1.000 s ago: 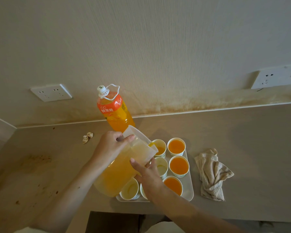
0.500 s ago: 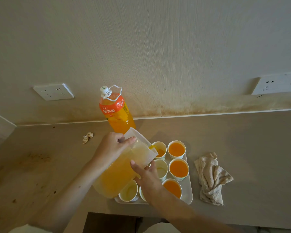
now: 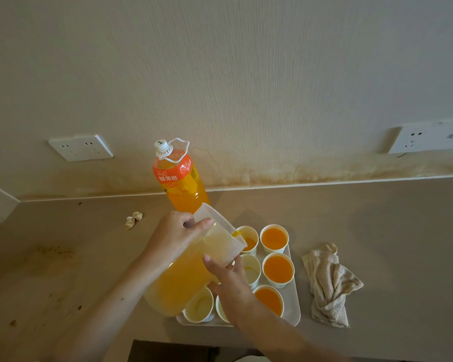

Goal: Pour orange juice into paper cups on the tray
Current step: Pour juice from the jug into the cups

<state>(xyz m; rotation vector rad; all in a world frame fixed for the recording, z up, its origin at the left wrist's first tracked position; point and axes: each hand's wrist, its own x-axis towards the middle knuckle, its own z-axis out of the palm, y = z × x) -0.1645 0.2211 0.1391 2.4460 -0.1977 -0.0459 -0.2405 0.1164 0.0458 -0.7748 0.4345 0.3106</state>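
Observation:
A clear plastic pitcher (image 3: pixel 183 278) of orange juice is tilted to the right over a white tray (image 3: pixel 293 307) of paper cups. My left hand (image 3: pixel 175 233) grips its handle near the rim. My right hand (image 3: pixel 228 280) supports the pitcher's underside near the spout, fingers pressed against it. Juice runs from the spout into the far-left cup (image 3: pixel 249 242), which is partly filled. Three cups along the right side, such as the middle one (image 3: pixel 277 269), hold juice. The cups at the near left (image 3: pixel 198 305) and centre (image 3: pixel 251 271) look pale inside.
A large orange-juice bottle (image 3: pixel 179 178) with a white cap stands behind the pitcher by the wall. A crumpled beige cloth (image 3: pixel 330 283) lies right of the tray. A small crumpled scrap (image 3: pixel 133 220) sits on the left of the stained counter. Wall sockets (image 3: pixel 80 148) flank the scene.
The view has shifted slightly. The pitcher stays tilted in both hands and the far-left cup has gained a little juice.

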